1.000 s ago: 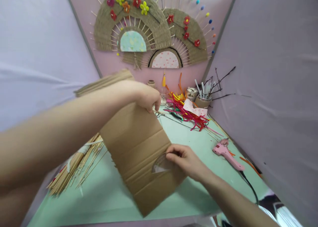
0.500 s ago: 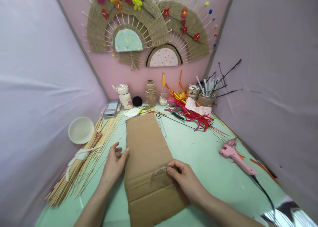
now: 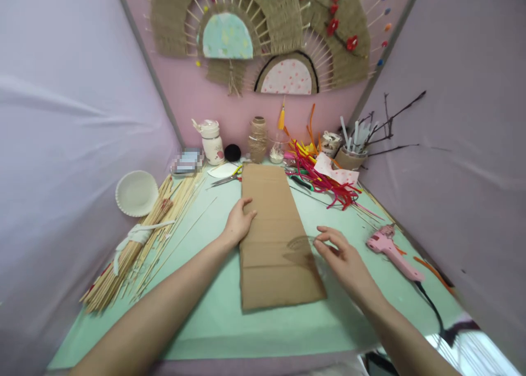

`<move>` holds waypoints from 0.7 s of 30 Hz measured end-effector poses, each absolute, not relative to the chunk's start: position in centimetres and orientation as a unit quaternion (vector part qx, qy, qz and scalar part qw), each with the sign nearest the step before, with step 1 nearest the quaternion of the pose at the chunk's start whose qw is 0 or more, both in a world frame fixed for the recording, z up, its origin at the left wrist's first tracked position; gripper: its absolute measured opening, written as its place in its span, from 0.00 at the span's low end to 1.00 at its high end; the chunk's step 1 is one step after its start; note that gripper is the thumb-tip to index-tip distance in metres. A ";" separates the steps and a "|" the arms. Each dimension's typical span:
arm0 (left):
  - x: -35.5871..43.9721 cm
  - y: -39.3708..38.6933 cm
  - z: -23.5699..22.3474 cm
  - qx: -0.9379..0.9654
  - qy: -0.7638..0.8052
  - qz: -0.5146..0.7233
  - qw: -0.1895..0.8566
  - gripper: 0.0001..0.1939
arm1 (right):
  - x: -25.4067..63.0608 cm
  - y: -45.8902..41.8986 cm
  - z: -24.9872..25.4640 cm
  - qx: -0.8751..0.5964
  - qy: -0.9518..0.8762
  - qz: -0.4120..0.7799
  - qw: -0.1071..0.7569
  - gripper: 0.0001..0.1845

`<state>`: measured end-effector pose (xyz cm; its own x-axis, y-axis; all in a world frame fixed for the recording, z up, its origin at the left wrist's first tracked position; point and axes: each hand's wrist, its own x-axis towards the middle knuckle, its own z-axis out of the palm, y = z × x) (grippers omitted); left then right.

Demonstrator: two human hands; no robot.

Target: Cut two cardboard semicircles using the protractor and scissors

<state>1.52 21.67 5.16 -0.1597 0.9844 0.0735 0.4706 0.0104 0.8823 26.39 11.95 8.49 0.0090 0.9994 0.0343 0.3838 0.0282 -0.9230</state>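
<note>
A long brown cardboard sheet (image 3: 271,200) lies flat on the table, with faint creases across it and a rough near edge. My left hand (image 3: 239,221) holds its left edge, thumb and index finger on the upper face and the other fingers tucked out of sight. Over the right side of the sheet, a clear plastic protractor (image 3: 302,243) casts a shadow on the cardboard. My right hand (image 3: 335,249) pinches its right end between thumb and fingertips.
Left are bundled bamboo sticks (image 3: 123,261) and a white bowl (image 3: 137,193). Scissors (image 3: 225,180) lie by the sheet's far end. Pipe cleaners (image 3: 312,173) and a twine spool (image 3: 257,140) stand at the back. A pink glue gun (image 3: 392,251) with a cord lies right.
The cardboard has moved away from me and to the right, its near edge now fully in view. My left hand has reached forward with it. The protractor is still in my right hand.
</note>
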 end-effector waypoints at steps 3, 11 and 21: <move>1.7 21.8 4.9 0.603 0.637 0.395 0.273 0.22 | 25.1 11.9 8.7 -0.551 -0.611 0.473 0.313 0.13; 1.0 18.0 7.5 0.784 0.502 0.281 0.233 0.20 | 21.9 11.5 6.6 -0.551 -0.700 0.367 0.269 0.06; 0.9 15.1 6.7 0.868 0.342 0.068 0.353 0.36 | 23.1 10.5 6.0 -0.509 -0.777 0.277 0.247 0.11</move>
